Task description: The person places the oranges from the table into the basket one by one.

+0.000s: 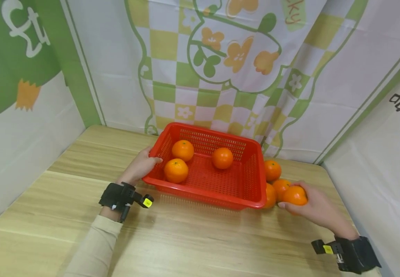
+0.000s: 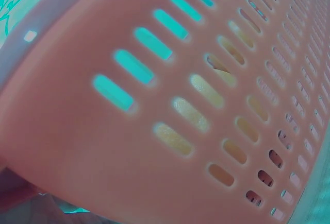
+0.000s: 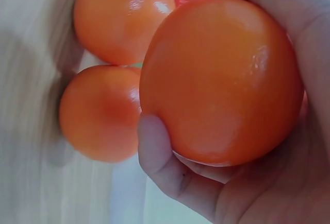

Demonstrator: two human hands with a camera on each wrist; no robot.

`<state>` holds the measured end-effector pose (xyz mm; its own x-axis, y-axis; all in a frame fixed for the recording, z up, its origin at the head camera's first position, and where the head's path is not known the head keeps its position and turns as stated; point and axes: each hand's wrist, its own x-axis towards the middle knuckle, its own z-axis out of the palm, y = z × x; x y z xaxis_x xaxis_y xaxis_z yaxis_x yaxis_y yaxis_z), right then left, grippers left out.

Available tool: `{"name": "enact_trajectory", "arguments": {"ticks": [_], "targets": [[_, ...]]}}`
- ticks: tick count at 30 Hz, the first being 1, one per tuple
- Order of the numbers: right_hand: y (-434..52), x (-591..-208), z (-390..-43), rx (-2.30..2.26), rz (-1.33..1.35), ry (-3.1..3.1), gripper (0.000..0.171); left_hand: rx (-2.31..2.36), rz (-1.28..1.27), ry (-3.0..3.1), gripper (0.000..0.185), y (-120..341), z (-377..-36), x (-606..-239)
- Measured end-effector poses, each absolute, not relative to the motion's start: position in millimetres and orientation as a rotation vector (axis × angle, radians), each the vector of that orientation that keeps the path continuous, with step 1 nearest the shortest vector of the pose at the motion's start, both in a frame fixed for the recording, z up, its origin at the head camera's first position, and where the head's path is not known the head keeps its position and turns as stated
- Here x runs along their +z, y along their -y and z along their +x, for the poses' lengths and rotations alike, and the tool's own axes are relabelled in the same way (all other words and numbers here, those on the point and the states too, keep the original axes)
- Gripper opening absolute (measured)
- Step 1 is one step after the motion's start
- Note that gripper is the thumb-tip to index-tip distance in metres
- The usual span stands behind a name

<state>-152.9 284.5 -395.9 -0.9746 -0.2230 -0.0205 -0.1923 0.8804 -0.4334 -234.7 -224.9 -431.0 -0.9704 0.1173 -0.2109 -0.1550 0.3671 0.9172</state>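
Note:
A red slotted plastic basket stands on the table, and my left hand grips its left rim with the thumb over the edge. Close up in the left wrist view is the slotted wall of the basket; that hand is mostly out of sight there. Inside the basket lie an orange at the back left, another orange in front of it and a third orange toward the right. To the basket's right, my right hand holds an orange between thumb and fingers.
Three more oranges lie by the basket's right side: a rear orange, a middle orange and a front orange. Behind the wooden table hangs a printed curtain; white fabric borders the right.

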Motion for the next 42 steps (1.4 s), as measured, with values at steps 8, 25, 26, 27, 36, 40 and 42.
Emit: {"name": "enact_trajectory", "arguments": {"ticks": [8,25,26,27,36,40,42], "targets": [[-274.0,-383.3,-160.7,-0.698,-0.345,-2.981,0.069,1.645,-0.014,-2.395,0.059,225.7,-233.6,-429.7],[-242.3,-368.2,-180.8,-0.784,-0.576,-3.067,0.059,1.647,-0.035,-2.376,0.058,225.4,-234.7,-431.9],[-240.2,-367.5,-181.9,-0.782,-0.582,-3.066,0.058,1.651,-0.034,-2.372,0.059,225.2,-234.9,-432.1],[-238.0,-366.6,-182.9,-0.780,-0.586,-3.067,0.058,1.652,-0.031,-2.370,0.059,225.1,-235.1,-432.4],[-214.5,-360.6,-194.9,-0.764,-0.687,-3.065,0.055,1.668,-0.012,-2.357,0.058,224.0,-235.9,-433.9],[-199.8,-356.5,-202.1,-0.739,-0.712,-3.050,0.059,1.659,-0.020,-2.369,0.060,224.6,-235.5,-433.7],[-190.9,-352.6,-207.3,-0.722,-0.713,-3.042,0.061,1.662,-0.021,-2.377,0.060,226.2,-235.3,-432.3]]}}
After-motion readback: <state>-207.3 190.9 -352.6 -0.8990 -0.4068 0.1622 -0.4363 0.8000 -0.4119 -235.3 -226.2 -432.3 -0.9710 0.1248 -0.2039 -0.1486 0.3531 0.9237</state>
